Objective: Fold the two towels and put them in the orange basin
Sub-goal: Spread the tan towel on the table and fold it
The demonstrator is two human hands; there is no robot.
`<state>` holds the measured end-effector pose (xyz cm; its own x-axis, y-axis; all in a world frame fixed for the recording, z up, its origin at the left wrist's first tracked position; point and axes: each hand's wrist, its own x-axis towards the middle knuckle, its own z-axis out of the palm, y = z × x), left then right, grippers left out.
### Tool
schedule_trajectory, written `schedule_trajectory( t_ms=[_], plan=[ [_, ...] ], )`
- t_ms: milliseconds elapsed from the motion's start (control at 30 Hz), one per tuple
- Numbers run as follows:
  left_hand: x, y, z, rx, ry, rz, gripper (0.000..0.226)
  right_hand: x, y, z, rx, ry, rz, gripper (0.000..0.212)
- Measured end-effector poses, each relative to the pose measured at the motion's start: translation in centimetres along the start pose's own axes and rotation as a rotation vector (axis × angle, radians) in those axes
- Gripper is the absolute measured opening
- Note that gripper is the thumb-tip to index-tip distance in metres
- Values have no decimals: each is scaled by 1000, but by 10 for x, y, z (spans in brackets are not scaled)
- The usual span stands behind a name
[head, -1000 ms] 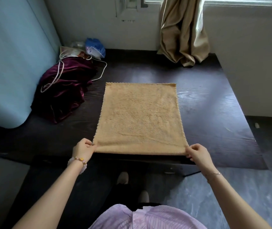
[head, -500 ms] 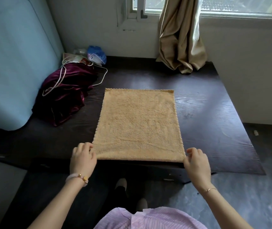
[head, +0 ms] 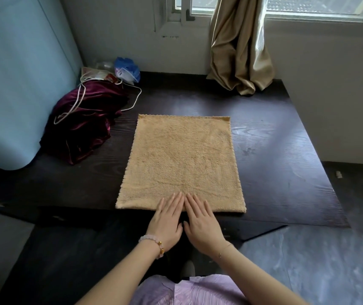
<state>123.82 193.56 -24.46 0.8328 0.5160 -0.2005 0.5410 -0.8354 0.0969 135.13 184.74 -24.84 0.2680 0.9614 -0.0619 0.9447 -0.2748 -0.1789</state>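
Showing at the very bottom of the view is a lilac striped top (head: 187, 291), with both bare forearms reaching forward from it. A bead bracelet (head: 154, 243) sits on the left wrist and a thin chain (head: 225, 248) on the right.

The left grip (head: 167, 219) and right grip (head: 200, 219) lie flat side by side, very close together. Both are wide, with fingers straight, and hold nothing. Their fingertips press on the middle of the near edge of the towel (head: 182, 155), while the palms hang out past the near edge of the desk (head: 275, 172).

The towel is tan and fluffy. It lies spread flat as a rectangle in the middle of the dark wood-grain desk, its near edge along the desk's near edge and its far edge scalloped. Grey floor (head: 308, 271) shows near right of the desk.

Left of the towel, apart from it, sits a crumpled maroon cloth (head: 83, 128) with a white cord (head: 76, 102) looped over it. A pale blue panel (head: 17, 73) stands along the left side. Beyond the cloth, in the far left corner, lies a blue bag (head: 128, 68) among small clutter too unclear to tell.

At the far right, a beige curtain (head: 240, 51) hangs down onto the desk, below a window (head: 308, 5) in the far wall.
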Motion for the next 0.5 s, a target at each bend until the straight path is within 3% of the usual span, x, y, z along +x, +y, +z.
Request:
schedule_trajectory(
  t_ms=[100,300,500],
  plan=[
    [-7,-13,2,2,8,-16,70,-8,19,1,-33,16,51,60],
    [-43,-79,9,21,99,-256,73,-46,78,0,-35,60,307,62],
    [-50,-94,11,-7,207,-318,77,-49,83,7,-56,134,345,60]
  ],
)
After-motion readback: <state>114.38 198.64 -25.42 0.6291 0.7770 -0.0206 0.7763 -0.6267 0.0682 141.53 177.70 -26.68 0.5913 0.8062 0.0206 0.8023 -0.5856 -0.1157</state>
